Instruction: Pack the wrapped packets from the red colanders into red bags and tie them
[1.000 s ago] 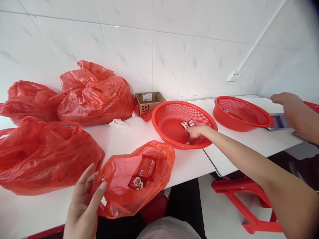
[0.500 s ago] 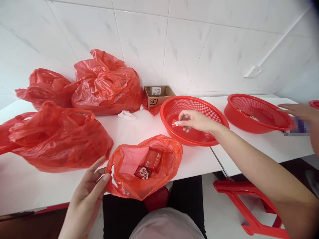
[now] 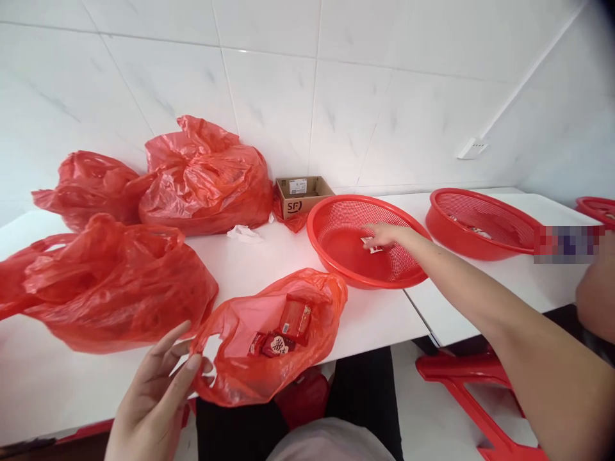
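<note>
My left hand (image 3: 158, 378) pinches the handle side of an open red plastic bag (image 3: 307, 365) at the table's front edge. Inside the bag lie a red packet (image 3: 295, 318), a dark red packet with white characters (image 3: 277, 346) and a smaller red packet (image 3: 257, 344). My right hand (image 3: 384, 235) is down in a red plastic basket with a mesh wall (image 3: 331, 253). Its fingers are stretched out and apart over small white-and-red packets (image 3: 373, 248). Whether the fingertips touch them I cannot tell.
Full red plastic bags (image 3: 206, 186) stand at the left and back. A small cardboard box (image 3: 302, 197) and crumpled white tissue (image 3: 245, 234) lie near the wall. Rightward is a second red basket (image 3: 480, 224), beside another person's arm (image 3: 598, 288). A red stool (image 3: 471, 384) stands below.
My right hand no longer pinches the small red packet and reaches lower into the basket. A smaller packet now shows in the bag. My left hand still holds the bag.
</note>
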The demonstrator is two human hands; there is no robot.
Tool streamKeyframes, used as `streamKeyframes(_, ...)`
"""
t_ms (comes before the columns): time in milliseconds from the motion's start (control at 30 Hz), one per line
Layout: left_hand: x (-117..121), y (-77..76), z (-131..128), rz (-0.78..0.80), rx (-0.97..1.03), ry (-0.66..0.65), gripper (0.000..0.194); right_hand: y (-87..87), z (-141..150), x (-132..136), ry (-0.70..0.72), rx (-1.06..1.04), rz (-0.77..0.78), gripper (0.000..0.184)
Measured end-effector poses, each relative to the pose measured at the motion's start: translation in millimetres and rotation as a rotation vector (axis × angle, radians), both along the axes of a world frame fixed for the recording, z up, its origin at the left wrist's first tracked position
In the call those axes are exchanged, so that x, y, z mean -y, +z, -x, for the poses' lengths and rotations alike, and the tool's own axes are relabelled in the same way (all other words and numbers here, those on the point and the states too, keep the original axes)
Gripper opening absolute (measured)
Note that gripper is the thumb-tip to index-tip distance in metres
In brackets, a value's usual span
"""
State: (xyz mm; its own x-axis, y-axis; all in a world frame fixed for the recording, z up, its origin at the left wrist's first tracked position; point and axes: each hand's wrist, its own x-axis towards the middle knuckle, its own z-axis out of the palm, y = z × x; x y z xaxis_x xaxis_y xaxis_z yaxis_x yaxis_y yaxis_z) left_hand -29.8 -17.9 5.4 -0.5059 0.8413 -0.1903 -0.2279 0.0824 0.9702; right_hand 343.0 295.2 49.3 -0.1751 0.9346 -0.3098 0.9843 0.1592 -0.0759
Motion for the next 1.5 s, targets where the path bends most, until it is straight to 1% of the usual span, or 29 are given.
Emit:
streamKeyframes(100,3.9,-7.6,6.9,0.03,-0.001,0.011,0.067,-15.8,-17.6,-2.7,-0.036,-0.059,0.135,0.072)
streamKeyframes(167,3.3,-10.2,8.2,0.046,-0.002,0.013,0.067,-22.3,-21.1,-2.0,-0.058,-0.111,0.19,0.065)
streamKeyframes(200,2.3,-10.3,7.6,0.046,-0.001,0.01,0.066,-23.3,-21.7,-1.9,-0.072,-0.139,0.208,0.058)
streamKeyframes(267,0.0,-8.5,4.7,0.036,0.008,-0.002,0.064,-20.0,-21.9,-1.8,-0.095,-0.212,0.231,0.042)
streamKeyframes(333,-2.1,-5.1,0.7,0.024,0.013,-0.004,0.063,-9.7,-19.1,0.3,-0.087,-0.326,0.237,0.028)
streamKeyframes(367,-2.9,-3.3,-1.2,0.019,0.011,-0.004,0.063,-2.6,-15.5,3.2,-0.07,-0.394,0.233,0.025)
streamKeyframes(433,-4.5,0.2,-4.9,0.001,0.004,-0.001,0.066,13.2,-1.5,15.1,-0.012,-0.542,0.211,0.023)
streamKeyframes(500,-6.5,3.6,-8.4,-0.03,0.007,0.023,0.069,27.9,23.1,37.4,0.095,-0.753,0.2,0.024)
streamKeyframes(567,-9.1,6.7,-12.1,-0.067,0.026,0.058,0.071,37.8,56.5,69.5,0.25,-1.006,0.236,0.025)
streamKeyframes(600,-10.4,8.1,-13.9,-0.084,0.034,0.072,0.071,40.6,74.7,87.8,0.317,-1.052,0.272,0.025)
streamKeyframes(633,-11.5,9.4,-15.6,-0.098,0.04,0.077,0.071,41.9,92.8,106.2,0.373,-1.046,0.303,0.024)
streamKeyframes(667,-12.4,10.6,-17.1,-0.11,0.043,0.075,0.071,41.8,109.9,123.6,0.437,-1.005,0.34,0.023)
streamKeyframes(700,-12.8,11.4,-18.3,-0.12,0.04,0.068,0.07,40.6,125.2,138.9,0.497,-0.932,0.343,0.022)
streamKeyframes(767,-12.4,12.2,-18.8,-0.131,0.019,0.057,0.07,35.8,149.0,160.9,0.581,-0.777,0.289,0.021)
streamKeyframes(833,-10.6,11.5,-16.9,-0.136,-0.009,0.054,0.071,29.2,163.4,170.6,0.628,-0.703,0.229,0.022)
streamKeyframes(933,-7.0,9.0,-11.5,-0.144,-0.027,0.064,0.072,18.4,171.1,171.3,0.686,-0.634,0.196,0.029)
streamKeyframes(967,-5.8,8.5,-9.9,-0.145,-0.028,0.07,0.072,15.2,170.9,170.2,0.704,-0.58,0.159,0.033)
streamKeyframes(1033,-3.4,8.7,-7.5,-0.14,-0.035,0.077,0.073,10.5,166.3,168.1,0.717,-0.461,0.035,0.039)
streamKeyframes(1100,-0.5,10.1,-5.0,-0.138,-0.065,0.077,0.079,9.0,155.8,166.4,0.728,-0.359,-0.09,0.041)
streamKeyframes(1167,3.2,11.0,-0.5,-0.11,-0.114,0.017,0.086,10.7,140.2,165.5,0.746,-0.228,-0.146,0.041)
streamKeyframes(1267,9.8,8.3,13.1,0.065,-0.192,-0.189,0.087,14.7,115.6,167.6,0.746,0.067,-0.118,0.036)
streamKeyframes(1333,13.1,4.1,24.7,0.194,-0.235,-0.282,0.082,14.5,104.1,171.9,0.712,0.243,-0.077,0.029)
streamKeyframes(1400,13.7,0.7,34.5,0.253,-0.297,-0.311,0.074,10.2,98.2,176.9,0.677,0.338,-0.049,0.023)
streamKeyframes(1433,12.5,0.1,37.9,0.266,-0.337,-0.33,0.067,6.5,96.8,179.0,0.66,0.358,-0.041,0.024)
streamKeyframes(1500,7.5,2.4,40.4,0.279,-0.426,-0.402,0.051,-2.6,95.5,181.3,0.638,0.369,-0.03,0.031)
